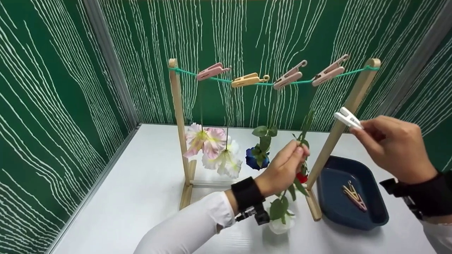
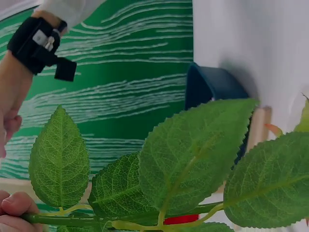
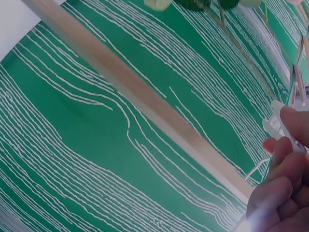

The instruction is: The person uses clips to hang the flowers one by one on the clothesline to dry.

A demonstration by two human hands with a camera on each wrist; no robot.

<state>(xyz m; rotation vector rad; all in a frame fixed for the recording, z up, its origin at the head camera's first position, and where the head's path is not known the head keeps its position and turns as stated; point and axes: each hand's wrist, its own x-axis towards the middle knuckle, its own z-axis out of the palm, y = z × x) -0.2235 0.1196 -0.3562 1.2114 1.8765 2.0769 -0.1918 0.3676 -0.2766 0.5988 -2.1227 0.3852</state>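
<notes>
My left hand [image 1: 284,167] pinches the green stem of a white artificial rose [image 1: 281,224], whose bloom hangs head down below the wrist. Large leaves [image 2: 193,159] on that stem fill the left wrist view. Raised beside the right post, my right hand [image 1: 399,148] holds a white clothespin [image 1: 348,118] between thumb and fingers, its tips pointing left. A red flower [image 1: 301,177] is partly hidden behind my left hand. Along the green cord [image 1: 307,82] sit a pink clothespin [image 1: 212,71], a yellow one [image 1: 249,80] and two dusty-pink ones [image 1: 290,75].
Pink [image 1: 204,139], white [image 1: 226,160] and blue [image 1: 257,158] flowers hang upside down from the cord. Wooden posts [image 1: 179,123] carry the cord on a white table [image 1: 141,169]. A dark blue bin [image 1: 379,204] at right contains loose clothespins [image 1: 354,197]. Green walls stand behind.
</notes>
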